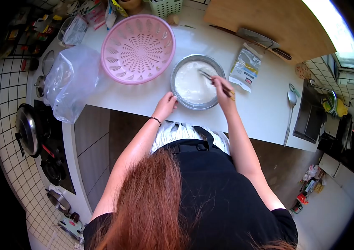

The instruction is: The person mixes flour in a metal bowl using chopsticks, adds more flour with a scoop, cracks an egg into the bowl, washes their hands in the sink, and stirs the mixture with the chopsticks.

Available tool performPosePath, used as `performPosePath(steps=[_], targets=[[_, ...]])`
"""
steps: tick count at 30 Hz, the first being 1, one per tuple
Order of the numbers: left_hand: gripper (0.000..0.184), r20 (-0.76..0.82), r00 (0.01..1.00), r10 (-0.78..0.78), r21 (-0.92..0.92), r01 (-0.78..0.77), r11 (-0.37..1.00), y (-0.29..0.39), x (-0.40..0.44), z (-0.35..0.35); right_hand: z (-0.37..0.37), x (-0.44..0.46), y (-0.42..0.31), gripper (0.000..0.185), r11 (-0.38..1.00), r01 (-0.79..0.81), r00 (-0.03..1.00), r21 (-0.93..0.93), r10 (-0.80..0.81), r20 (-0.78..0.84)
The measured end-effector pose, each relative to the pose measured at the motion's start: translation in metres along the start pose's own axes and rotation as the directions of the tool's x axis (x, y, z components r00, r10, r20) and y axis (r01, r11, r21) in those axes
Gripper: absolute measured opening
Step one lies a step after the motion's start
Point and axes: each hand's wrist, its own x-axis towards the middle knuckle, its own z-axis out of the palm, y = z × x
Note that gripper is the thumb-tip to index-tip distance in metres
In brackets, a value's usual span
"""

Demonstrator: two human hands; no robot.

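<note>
A round metal bowl (197, 107) stands near the counter's front edge, with a white, pasty mixture (191, 83) in it. My right hand (223, 88) is closed on chopsticks (205, 75), whose tips reach into the mixture. At the bowl's lower left rim is my left hand (166, 105), its fingers bent against the rim, a dark bead bracelet on the wrist. A pink perforated basket (139, 49) lies to the left of the bowl. On the right lies a white, grey and yellow packet (246, 67).
A clear plastic bag (70, 79) sits at the counter's left, near the stove with a lidded pan (29, 130). On the right are a long metal spoon (290, 109) and the sink (309, 112). A cleaver (257, 38) lies by a wooden board (268, 21).
</note>
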Motion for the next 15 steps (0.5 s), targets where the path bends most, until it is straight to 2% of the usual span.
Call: performPosePath(steps=[2,3,6,8,10,12,13,15], targets=[[0.018,-0.004,1.0,-0.006,0.002,0.006,1.0,0.0,0.0,0.0,0.006,-0.003,-0.005,0.017,0.997,-0.045,0.984,0.062,0.034,0.173],[0.018,-0.006,1.0,-0.006,0.0,0.006,1.0,0.001,0.0,0.0,0.007,-0.003,-0.001,0.018,0.939,-0.278,0.948,0.202,0.235,0.214],[0.017,-0.006,1.0,-0.001,-0.001,0.001,1.0,-0.001,0.0,0.0,-0.018,0.002,-0.01,0.022,0.938,-0.347,0.932,0.006,0.344,0.115],[0.017,-0.005,1.0,0.0,-0.002,0.0,1.0,-0.002,0.001,0.0,-0.022,0.004,-0.008,0.022,0.973,-0.221,0.971,0.063,0.226,-0.079],[0.018,-0.002,1.0,0.0,-0.003,0.0,1.0,-0.002,0.001,0.0,-0.011,0.004,0.0,0.018,1.0,0.009,0.992,0.006,-0.009,-0.125],[0.018,-0.006,1.0,-0.004,0.001,0.004,1.0,-0.001,0.001,0.001,0.001,0.001,-0.003,0.016,1.0,-0.013,0.998,0.022,0.012,0.062],[0.018,-0.01,1.0,-0.007,0.005,0.007,1.0,-0.001,0.001,0.0,0.007,-0.002,-0.005,0.018,0.996,-0.063,0.993,0.067,0.056,0.103],[0.018,-0.011,1.0,-0.001,0.0,0.001,1.0,0.001,-0.001,0.0,0.0,-0.003,-0.009,0.02,0.95,-0.287,0.953,0.12,0.271,0.134]])
